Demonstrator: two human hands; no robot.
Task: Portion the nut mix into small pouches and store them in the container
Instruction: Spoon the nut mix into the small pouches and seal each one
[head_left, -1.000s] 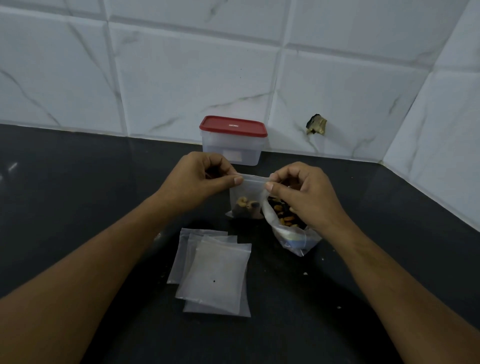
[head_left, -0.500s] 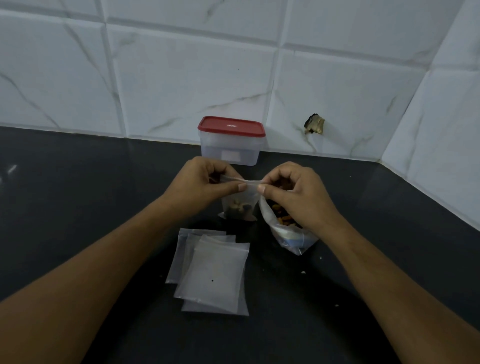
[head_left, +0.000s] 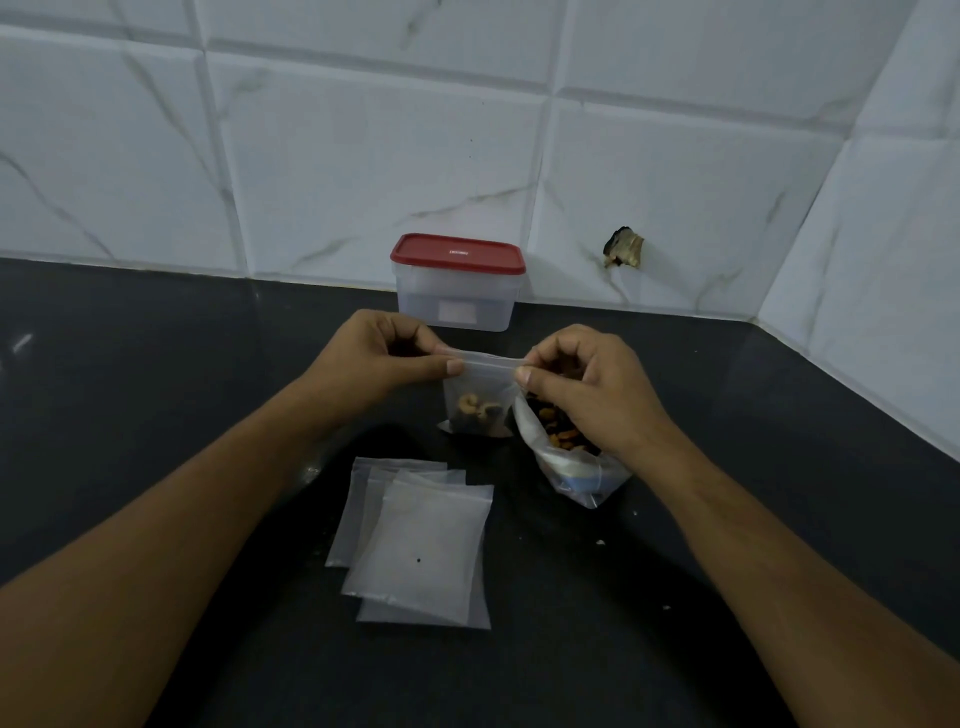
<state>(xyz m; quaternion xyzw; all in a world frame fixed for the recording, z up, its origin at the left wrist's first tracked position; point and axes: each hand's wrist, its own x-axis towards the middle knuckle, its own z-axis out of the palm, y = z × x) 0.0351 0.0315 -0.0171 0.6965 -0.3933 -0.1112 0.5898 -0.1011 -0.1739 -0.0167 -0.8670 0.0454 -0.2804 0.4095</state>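
Here, the left hand (head_left: 374, 358) and right hand (head_left: 587, 384) clamp their grip on a nut-filled pouch (head_left: 478, 400) by its top edge, at the desk (head_left: 156, 389).

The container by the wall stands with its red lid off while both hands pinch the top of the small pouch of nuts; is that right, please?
Not quite: the head view shows the red lid sitting on the container. The rest holds: the left hand and right hand pinch the top of the small pouch of nuts.
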